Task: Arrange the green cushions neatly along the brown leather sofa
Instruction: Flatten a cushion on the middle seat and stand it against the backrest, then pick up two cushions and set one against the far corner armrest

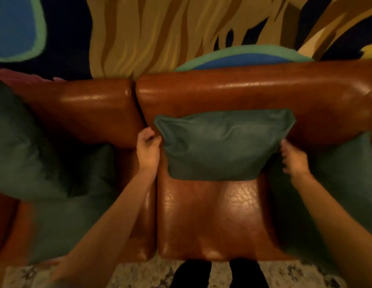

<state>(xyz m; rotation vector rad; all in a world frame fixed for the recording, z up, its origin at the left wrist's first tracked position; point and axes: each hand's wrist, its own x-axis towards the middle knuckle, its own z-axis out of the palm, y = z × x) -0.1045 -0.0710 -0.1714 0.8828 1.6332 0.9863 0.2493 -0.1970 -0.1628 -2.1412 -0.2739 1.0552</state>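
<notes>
Green cushion (220,145) propped vs brown leather sofa (212,221) backrest, edges pinched by L hand (148,149) & R hand (294,159).

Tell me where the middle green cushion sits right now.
In the head view, the middle green cushion leans upright against the sofa backrest, right of the backrest seam, between the left hand and right hand.
</notes>
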